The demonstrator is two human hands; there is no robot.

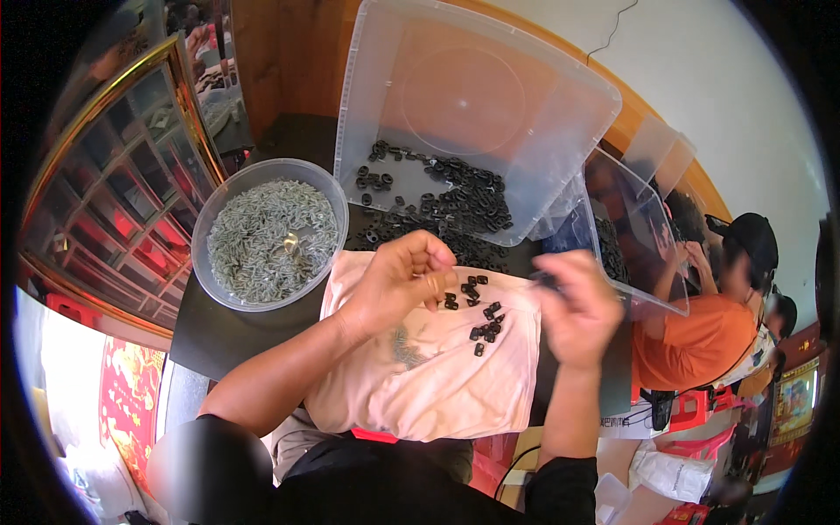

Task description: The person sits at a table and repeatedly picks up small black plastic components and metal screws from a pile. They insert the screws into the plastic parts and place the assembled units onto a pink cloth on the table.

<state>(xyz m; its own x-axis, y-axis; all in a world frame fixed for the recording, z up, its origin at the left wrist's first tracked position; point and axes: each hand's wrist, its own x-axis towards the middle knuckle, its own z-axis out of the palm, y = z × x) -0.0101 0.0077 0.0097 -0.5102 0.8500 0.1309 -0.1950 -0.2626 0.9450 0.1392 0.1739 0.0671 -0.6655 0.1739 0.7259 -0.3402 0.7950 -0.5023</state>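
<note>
My left hand (404, 278) is over a pale pink cloth (420, 398), its fingers curled into a pinch. What those fingers hold, if anything, I cannot make out. Off the cloth's right edge, my right hand (579, 308) is blurred, its fingers closed around a small black part (544, 280). Between my hands, several small black parts (486, 331) lie scattered on the cloth. A small heap of thin grey metal pieces (406, 348) rests on the cloth below my left wrist.
A round clear tub (203, 254) full of small grey metal pieces stands at the left on the dark table (254, 337). Behind the cloth, a large clear bin (542, 105) lies tipped with black parts spilling out. At the right sits a person in an orange shirt (691, 350) beside another clear bin (643, 232).
</note>
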